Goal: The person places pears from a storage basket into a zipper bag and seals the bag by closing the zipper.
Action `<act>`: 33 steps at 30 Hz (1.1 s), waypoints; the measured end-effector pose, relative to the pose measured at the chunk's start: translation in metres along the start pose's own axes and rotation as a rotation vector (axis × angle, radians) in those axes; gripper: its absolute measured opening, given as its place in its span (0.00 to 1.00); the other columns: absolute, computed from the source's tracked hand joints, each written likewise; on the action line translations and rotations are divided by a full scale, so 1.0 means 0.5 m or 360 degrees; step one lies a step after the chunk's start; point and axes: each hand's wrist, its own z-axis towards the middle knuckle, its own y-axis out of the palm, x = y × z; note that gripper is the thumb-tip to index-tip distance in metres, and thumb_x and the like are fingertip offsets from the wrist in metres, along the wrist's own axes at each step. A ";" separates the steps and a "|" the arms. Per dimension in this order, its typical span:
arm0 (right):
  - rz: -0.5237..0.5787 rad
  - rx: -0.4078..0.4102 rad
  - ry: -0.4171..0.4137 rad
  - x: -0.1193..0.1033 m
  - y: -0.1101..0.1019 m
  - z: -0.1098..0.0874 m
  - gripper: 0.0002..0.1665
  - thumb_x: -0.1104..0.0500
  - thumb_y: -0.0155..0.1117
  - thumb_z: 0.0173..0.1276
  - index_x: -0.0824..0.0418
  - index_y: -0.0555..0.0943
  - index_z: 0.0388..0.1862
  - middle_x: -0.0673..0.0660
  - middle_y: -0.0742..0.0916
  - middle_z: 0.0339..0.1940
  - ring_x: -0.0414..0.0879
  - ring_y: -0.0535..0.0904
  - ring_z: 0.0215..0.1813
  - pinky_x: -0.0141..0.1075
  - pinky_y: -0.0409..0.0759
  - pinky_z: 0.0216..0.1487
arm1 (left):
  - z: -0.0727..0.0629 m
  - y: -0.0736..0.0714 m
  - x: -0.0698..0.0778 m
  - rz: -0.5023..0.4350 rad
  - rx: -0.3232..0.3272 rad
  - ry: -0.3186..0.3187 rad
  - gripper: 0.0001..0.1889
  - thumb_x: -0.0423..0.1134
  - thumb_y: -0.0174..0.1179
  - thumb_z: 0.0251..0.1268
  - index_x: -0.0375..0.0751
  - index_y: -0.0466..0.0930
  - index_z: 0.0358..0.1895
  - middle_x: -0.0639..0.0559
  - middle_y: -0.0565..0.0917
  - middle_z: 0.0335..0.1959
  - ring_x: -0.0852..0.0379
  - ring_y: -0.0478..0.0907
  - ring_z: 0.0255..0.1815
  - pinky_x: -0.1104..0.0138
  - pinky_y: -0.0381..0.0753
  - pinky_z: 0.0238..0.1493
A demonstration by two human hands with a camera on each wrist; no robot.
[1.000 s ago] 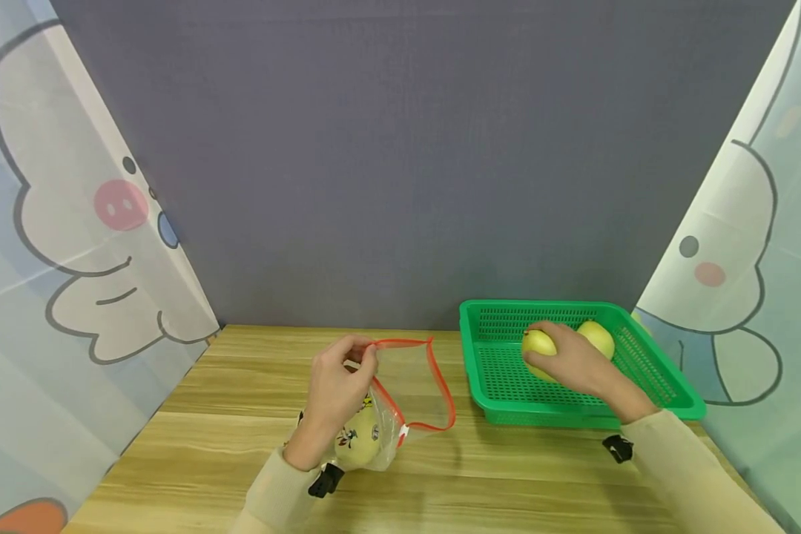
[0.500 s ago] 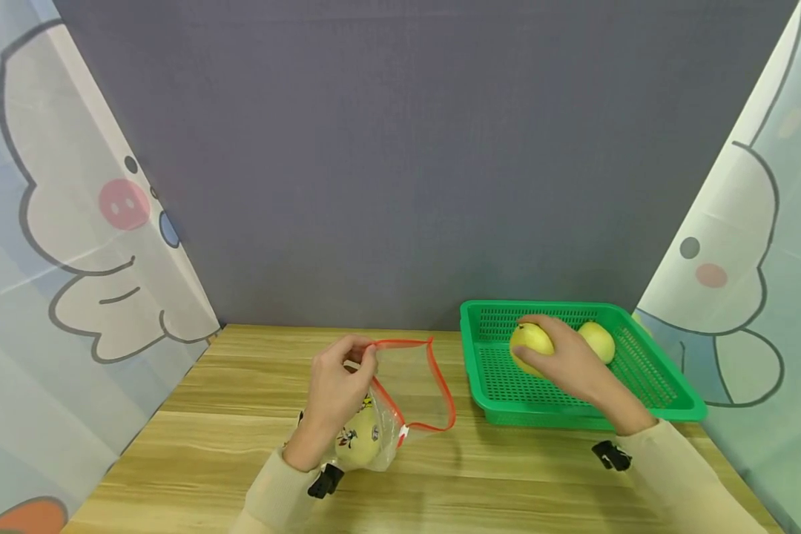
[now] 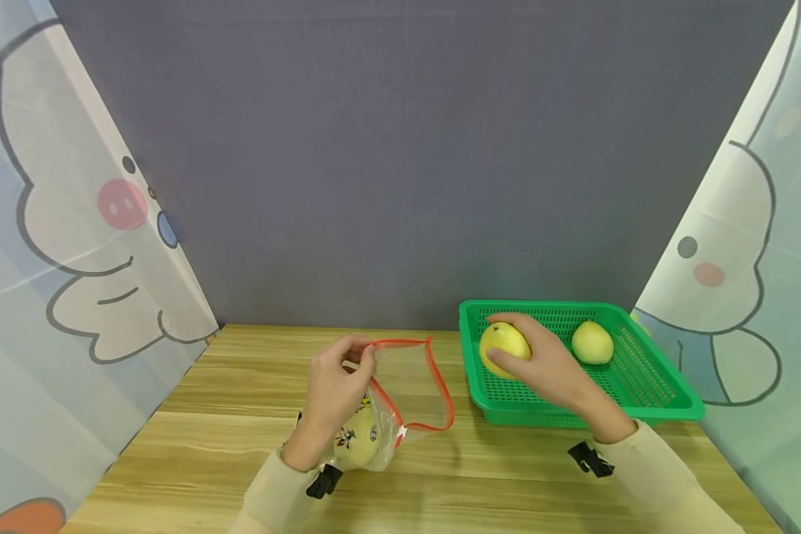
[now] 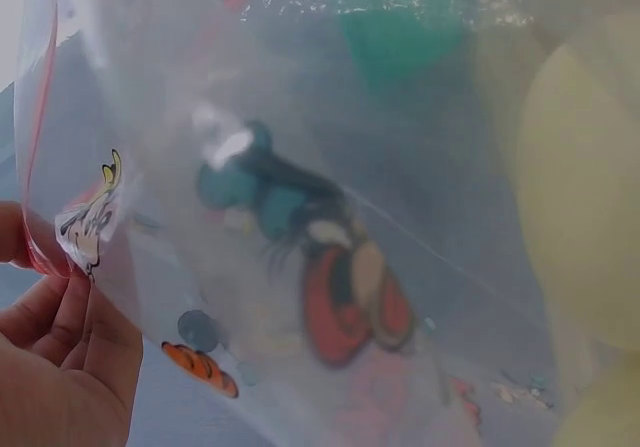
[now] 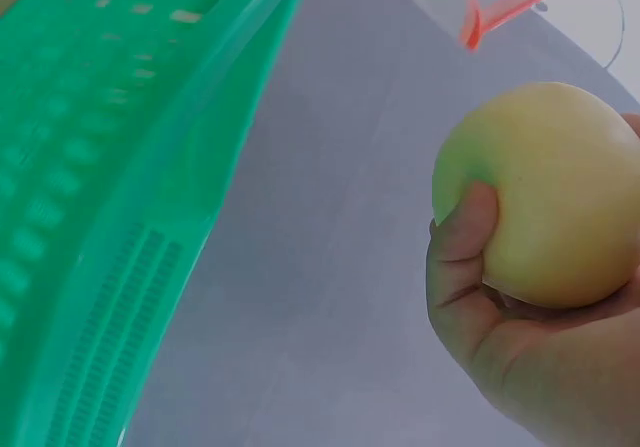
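In the head view my left hand pinches the red-edged rim of a clear zip bag, whose mouth stands wide apart. Inside the bag, pale yellow fruit shows through the printed plastic; the left wrist view has more than one pale round shape there. My right hand grips a round yellow pear, thumb on one side and fingers over the other. It hangs over the left part of the green basket. The right wrist view has the same held pear close up.
A second pear lies in the basket near its back right. The wooden table carries bag and basket. A grey cloth wall stands behind, with printed curtains at both sides.
My right hand has moved left with the pear, away from the other pear in the basket. The left hand and the bag have stayed in place.
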 end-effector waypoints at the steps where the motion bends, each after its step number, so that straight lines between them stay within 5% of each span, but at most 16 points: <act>1: 0.0016 -0.0002 -0.0017 -0.003 0.005 0.001 0.27 0.53 0.65 0.74 0.54 0.73 0.69 0.60 0.77 0.64 0.50 0.79 0.41 0.39 0.82 0.33 | 0.000 0.000 0.000 0.0000 0.0001 0.0002 0.06 0.28 0.65 0.65 0.42 0.88 0.38 0.57 0.84 0.26 0.62 0.81 0.27 0.68 0.82 0.24; 17: 0.0101 -0.0030 -0.0185 -0.039 0.077 0.013 0.28 0.54 0.67 0.71 0.51 0.75 0.69 0.55 0.79 0.56 0.49 0.78 0.39 0.38 0.82 0.30 | -0.003 0.000 -0.004 -0.0008 0.0008 0.0018 0.06 0.28 0.65 0.65 0.42 0.88 0.38 0.58 0.84 0.26 0.62 0.81 0.27 0.69 0.82 0.24; 33: 0.0156 -0.0103 -0.0272 -0.061 0.144 0.016 0.30 0.53 0.72 0.66 0.50 0.76 0.67 0.51 0.79 0.58 0.48 0.77 0.43 0.37 0.83 0.34 | -0.001 -0.003 0.001 -0.0006 0.0011 0.0013 0.06 0.28 0.64 0.65 0.42 0.88 0.38 0.57 0.85 0.26 0.61 0.81 0.27 0.68 0.82 0.23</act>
